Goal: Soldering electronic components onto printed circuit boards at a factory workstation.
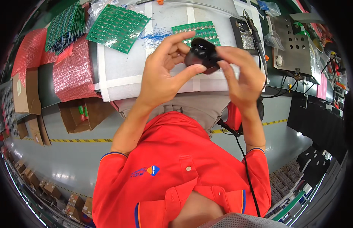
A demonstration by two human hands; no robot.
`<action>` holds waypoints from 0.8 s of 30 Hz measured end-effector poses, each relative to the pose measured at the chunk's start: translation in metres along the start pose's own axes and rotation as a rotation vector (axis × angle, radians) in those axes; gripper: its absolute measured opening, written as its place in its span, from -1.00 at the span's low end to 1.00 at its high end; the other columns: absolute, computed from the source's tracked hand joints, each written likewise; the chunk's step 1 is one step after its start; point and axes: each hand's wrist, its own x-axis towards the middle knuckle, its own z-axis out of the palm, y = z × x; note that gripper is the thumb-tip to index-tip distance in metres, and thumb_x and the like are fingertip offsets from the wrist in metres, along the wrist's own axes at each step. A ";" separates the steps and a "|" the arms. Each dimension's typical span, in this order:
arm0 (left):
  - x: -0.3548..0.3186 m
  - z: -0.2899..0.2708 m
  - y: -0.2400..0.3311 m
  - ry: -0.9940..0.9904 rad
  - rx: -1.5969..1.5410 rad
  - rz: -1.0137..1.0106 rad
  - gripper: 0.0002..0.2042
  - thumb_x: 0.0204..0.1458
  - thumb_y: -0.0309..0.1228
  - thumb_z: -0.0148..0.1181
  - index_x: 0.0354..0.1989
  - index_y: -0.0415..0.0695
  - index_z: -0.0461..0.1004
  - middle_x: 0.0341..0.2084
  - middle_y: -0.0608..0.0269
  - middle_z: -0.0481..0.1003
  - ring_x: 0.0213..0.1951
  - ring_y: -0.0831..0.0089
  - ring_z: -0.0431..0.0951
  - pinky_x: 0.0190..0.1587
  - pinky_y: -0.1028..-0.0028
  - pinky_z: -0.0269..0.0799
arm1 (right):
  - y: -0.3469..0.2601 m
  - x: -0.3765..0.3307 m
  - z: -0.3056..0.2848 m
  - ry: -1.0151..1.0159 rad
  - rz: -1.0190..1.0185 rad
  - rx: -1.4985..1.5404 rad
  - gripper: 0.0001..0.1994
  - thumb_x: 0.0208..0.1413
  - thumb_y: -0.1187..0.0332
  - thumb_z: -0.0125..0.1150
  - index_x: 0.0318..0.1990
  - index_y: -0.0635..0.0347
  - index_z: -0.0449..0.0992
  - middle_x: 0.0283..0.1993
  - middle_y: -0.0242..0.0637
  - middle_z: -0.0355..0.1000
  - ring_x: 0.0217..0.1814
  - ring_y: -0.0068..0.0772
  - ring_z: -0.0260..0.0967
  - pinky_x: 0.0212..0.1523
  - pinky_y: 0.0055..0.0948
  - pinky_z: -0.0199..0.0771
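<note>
Between my two hands, above the near part of the work surface, is a glossy black rounded object [202,54]. It looks like a small case with a lid or flap, but its exact kind cannot be made out. My left hand [161,72] grips its left side, thumb along the lower edge and fingers curled behind. On its right side, my right hand [243,72] holds the edge between thumb and fingers, slightly smeared by motion. Beyond the object lies a green circuit board panel [197,28], partly hidden by it. Thin blue wires [155,36] lie loose left of that panel.
A larger green board panel [117,28] lies at the back left, beside stacked panels [66,28] and pink bubble wrap [73,74]. At right are a soldering iron [253,30] with its cable and a perforated metal box [294,45]. A cardboard box [83,114] stands below the table edge.
</note>
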 end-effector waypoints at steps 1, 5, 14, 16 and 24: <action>0.000 0.003 -0.004 0.024 -0.043 -0.026 -0.37 0.04 -0.62 0.46 0.32 -0.27 0.35 -0.19 0.19 0.58 -0.11 0.48 0.61 0.06 0.44 0.55 | 0.003 -0.004 0.006 -0.014 -0.027 -0.042 -0.70 0.07 0.63 0.38 0.00 0.35 0.66 0.02 -0.12 0.64 -0.06 -0.17 0.60 -0.06 -0.34 0.59; 0.003 0.007 -0.015 0.063 -0.121 -0.103 -0.38 0.08 -0.70 0.38 0.34 -0.35 0.29 -0.15 0.19 0.56 -0.05 0.46 0.59 0.08 0.45 0.54 | 0.006 -0.016 0.017 -0.005 0.048 -0.031 -0.72 0.13 0.58 0.35 0.02 0.34 0.67 0.07 -0.09 0.62 -0.01 -0.13 0.55 0.01 -0.34 0.54; 0.006 -0.010 -0.001 -0.052 0.041 0.002 -0.31 0.04 -0.68 0.43 0.37 -0.34 0.26 -0.17 0.20 0.55 -0.04 0.46 0.59 0.14 0.42 0.51 | -0.009 0.005 -0.037 0.299 0.100 0.089 -0.50 0.34 0.20 0.03 0.25 0.45 0.41 0.18 0.02 0.51 0.15 -0.19 0.52 0.09 -0.28 0.47; 0.004 -0.011 -0.001 -0.149 0.083 0.075 -0.25 0.01 -0.72 0.44 0.40 -0.36 0.22 -0.17 0.19 0.55 -0.04 0.44 0.60 0.17 0.40 0.51 | -0.025 -0.015 -0.033 -0.033 0.067 -0.003 -0.45 0.43 0.06 -0.19 0.10 0.42 0.55 0.07 0.12 0.57 0.09 -0.11 0.59 0.17 -0.10 0.49; 0.016 -0.012 -0.008 -0.040 0.024 0.021 -0.27 0.00 -0.61 0.52 0.35 -0.30 0.27 -0.20 0.18 0.59 -0.12 0.45 0.63 0.08 0.39 0.57 | -0.006 -0.014 -0.035 0.119 0.142 0.433 -0.60 0.39 0.19 0.04 -0.23 0.39 0.63 -0.40 -0.13 0.55 -0.40 -0.25 0.52 -0.19 -0.31 0.56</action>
